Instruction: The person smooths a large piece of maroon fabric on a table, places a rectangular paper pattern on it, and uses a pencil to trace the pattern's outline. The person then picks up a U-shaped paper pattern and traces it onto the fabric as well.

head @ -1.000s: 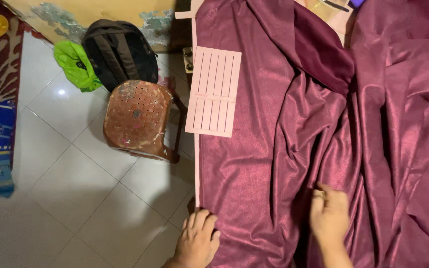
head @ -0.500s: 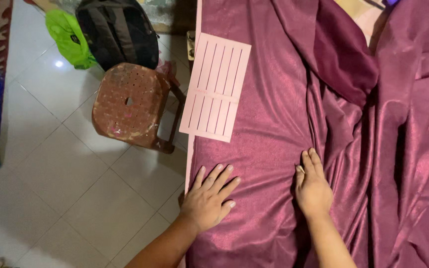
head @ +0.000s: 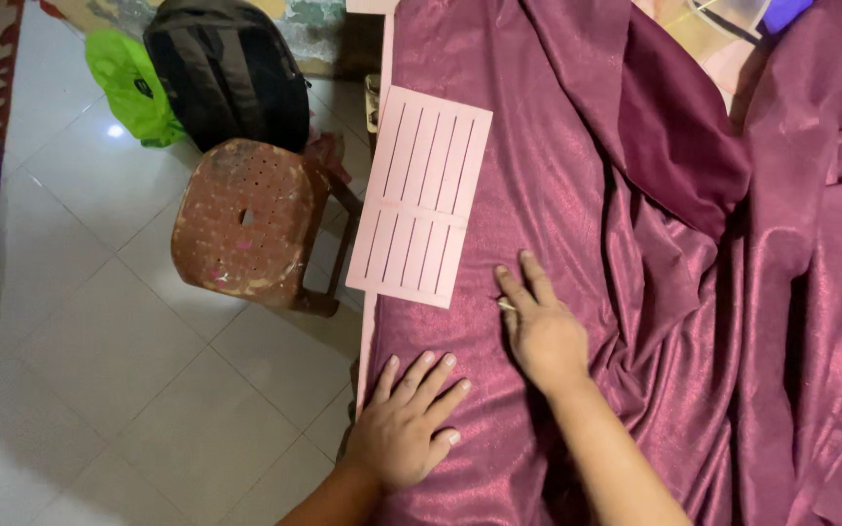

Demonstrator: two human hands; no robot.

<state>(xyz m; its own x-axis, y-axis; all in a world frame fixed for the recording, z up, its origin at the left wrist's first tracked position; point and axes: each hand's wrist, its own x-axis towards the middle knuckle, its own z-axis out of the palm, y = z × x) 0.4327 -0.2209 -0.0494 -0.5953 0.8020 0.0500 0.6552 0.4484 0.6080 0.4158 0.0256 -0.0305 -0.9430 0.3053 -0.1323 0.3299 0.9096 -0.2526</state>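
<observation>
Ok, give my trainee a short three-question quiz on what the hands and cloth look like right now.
1. True or false: both hands lie flat on the maroon fabric.
2. Which hand is nearer the pink slotted card: A) left hand B) right hand?
3. What stands on the tiled floor beside the table edge?

Key: 1 true. 2 B. 3 a worn brown stool, with a black backpack behind it.
</observation>
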